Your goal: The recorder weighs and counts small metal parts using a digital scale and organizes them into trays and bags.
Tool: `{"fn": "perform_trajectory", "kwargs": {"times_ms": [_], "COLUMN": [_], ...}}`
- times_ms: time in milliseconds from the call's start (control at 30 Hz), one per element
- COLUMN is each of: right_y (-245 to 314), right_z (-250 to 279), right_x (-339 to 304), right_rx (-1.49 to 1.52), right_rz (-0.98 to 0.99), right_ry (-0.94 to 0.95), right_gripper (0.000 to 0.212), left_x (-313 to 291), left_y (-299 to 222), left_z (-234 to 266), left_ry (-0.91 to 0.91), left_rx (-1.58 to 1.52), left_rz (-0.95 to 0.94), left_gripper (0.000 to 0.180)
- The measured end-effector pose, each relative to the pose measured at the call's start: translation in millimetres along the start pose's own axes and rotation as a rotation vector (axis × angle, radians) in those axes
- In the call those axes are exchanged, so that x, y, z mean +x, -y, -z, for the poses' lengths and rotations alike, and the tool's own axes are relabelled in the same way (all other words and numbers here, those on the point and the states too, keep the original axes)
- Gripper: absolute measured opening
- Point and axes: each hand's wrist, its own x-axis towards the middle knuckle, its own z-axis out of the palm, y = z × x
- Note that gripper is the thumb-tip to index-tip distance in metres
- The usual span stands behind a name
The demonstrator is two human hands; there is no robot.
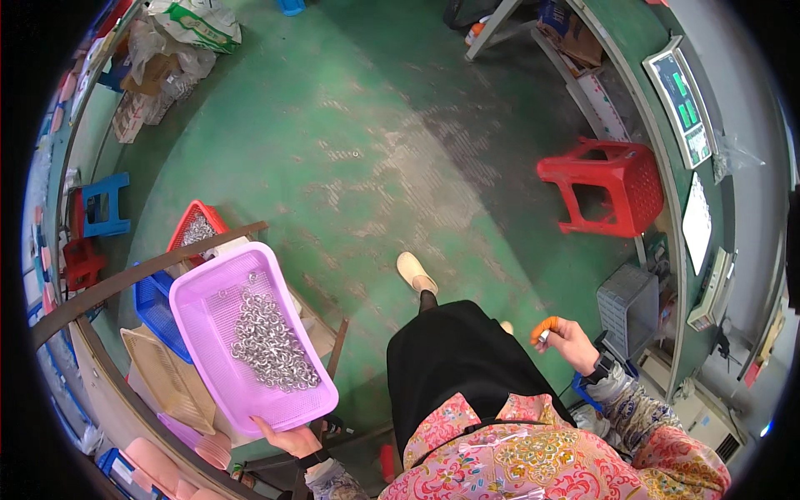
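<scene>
My left hand (pixel 287 437) grips the near rim of a purple plastic basket (pixel 196 329), its other fingers hidden beneath. A heap of small shiny metal ring-like parts (pixel 271 346) lies in the basket, mostly toward its right side. Out to the right, over the floor, my right hand (pixel 571 346) is closed with orange covers on its fingertips. Between those fingers shows a small silvery piece (pixel 544 336), too small to name.
Under and behind the purple basket sit a blue basket (pixel 158 312), a tan basket (pixel 171 383) and a red basket (pixel 198 225) of metal parts. A red stool (pixel 617 187), a grey crate (pixel 629 308) and a bench with a digital scale (pixel 683 104) line the right.
</scene>
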Motion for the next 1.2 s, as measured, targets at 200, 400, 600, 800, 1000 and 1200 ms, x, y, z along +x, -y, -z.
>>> {"fn": "perform_trajectory", "kwargs": {"times_ms": [200,400,600,800,1000,1200], "right_y": [16,118,143,103,62,23], "right_z": [-20,-97,-135,-205,-212,-242], "right_x": [85,218,427,623,797,868], "right_rx": [0.155,-0.047,-0.668,-1.166,-1.313,-1.352], "right_rz": [0.196,0.204,0.309,0.298,0.384,0.442], "right_ry": [0.263,0.375,0.163,-0.111,-0.362,-0.379], "right_gripper": [0.017,0.017,0.016,0.018,0.039,0.031], "left_x": [7,14,43,64,88,112], "left_y": [30,64,90,78,126,129], "left_z": [7,-5,-50,-96,-94,-159], "left_ry": [0.089,0.079,0.024,-0.271,-0.352,-0.544], "left_rx": [-0.053,-0.139,-0.007,0.327,0.316,0.493], "left_rz": [0.090,0.155,0.154,0.251,0.334,0.321], "left_gripper": [0.060,0.055,0.061,0.065,0.065,0.071]}}
